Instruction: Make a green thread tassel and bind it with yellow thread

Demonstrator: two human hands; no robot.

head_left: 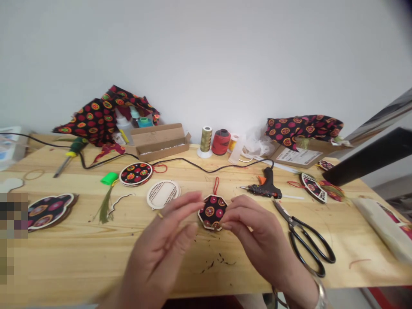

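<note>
A small octagonal ornament [212, 211], covered in black cloth with red and orange circles and carrying a red loop at its top, is held above the wooden table [80, 257]. My right hand [257, 234] pinches its right edge. My left hand [164, 246] has its fingertips on the left edge, the other fingers loosely spread.
Black scissors [305, 240] lie to the right, a glue gun [265, 186] behind them with its cord running left. Round wooden and cloth-covered pieces [162, 194] [135, 174], a green tassel [107, 195], thread spools [206, 141], a cardboard box [159, 141] and patterned fabric [103, 113] sit farther back.
</note>
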